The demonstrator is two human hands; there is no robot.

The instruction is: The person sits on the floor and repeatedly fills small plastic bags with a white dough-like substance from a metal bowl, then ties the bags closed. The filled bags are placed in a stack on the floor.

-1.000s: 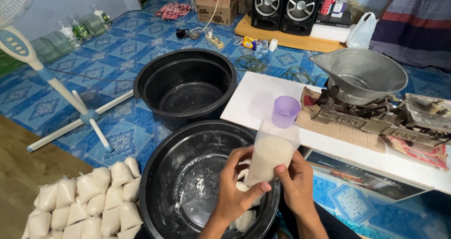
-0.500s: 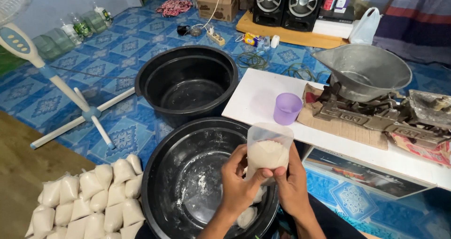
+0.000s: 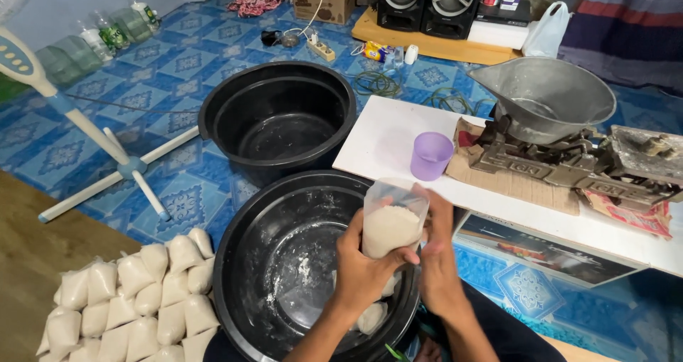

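A clear plastic bag (image 3: 390, 223) partly filled with white powder stands upright between both hands, over the right rim of the near black basin (image 3: 242, 262). My left hand (image 3: 363, 266) wraps the bag's lower front. My right hand (image 3: 435, 252) grips its right side from behind. The basin holds white powder dust and a couple of filled bags (image 3: 370, 316) under my hands. A purple cup (image 3: 430, 155) stands on the white board (image 3: 384, 138) just beyond the bag.
A second, empty black basin (image 3: 277, 116) sits farther back. Several filled white bags (image 3: 131, 298) lie stacked at lower left. A balance scale with a metal scoop pan (image 3: 548, 98) stands on the board at right. A fan stand (image 3: 107, 148) crosses the blue patterned floor.
The bag went from held flat and tilted to upright with its mouth open at the top. Both hands shifted slightly to grip its sides.
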